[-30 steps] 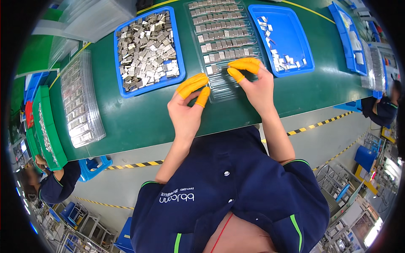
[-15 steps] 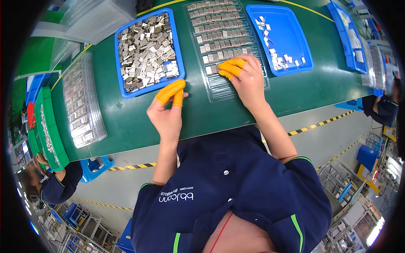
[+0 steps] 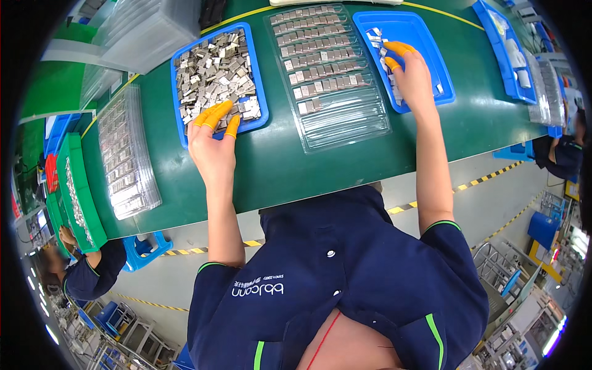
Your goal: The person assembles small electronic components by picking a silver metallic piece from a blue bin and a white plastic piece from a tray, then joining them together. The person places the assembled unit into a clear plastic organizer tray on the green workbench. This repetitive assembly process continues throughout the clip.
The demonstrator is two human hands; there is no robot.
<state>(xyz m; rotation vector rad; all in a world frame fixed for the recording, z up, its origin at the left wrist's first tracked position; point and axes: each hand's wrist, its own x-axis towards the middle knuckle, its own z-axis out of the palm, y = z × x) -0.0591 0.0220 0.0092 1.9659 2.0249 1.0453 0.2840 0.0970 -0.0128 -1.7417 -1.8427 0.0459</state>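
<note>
My left hand (image 3: 213,148), in yellow finger cots, reaches over the near edge of a blue tray (image 3: 264,105). Its fingers are spread just above a heap of small silver metal connector pieces (image 3: 216,71). My right hand (image 3: 416,80), also in yellow cots, is inside a second blue tray (image 3: 436,49) at the right. Thumb and forefingers stand apart over small white parts (image 3: 374,36) along that tray's left side. Between the trays lies a clear plastic blister tray (image 3: 345,126), its far rows filled with metal pieces.
All this lies on a green worktable (image 3: 283,176). Stacked blister trays (image 3: 126,154) and a green bin (image 3: 80,191) stand at the left. Another blue tray (image 3: 509,55) is at the far right. A co-worker's sleeve (image 3: 98,271) shows at the lower left.
My right hand has left the blister tray and moved right into the right blue tray. The left hand has shifted left over the metal pieces, and its pinched fingers have spread.
</note>
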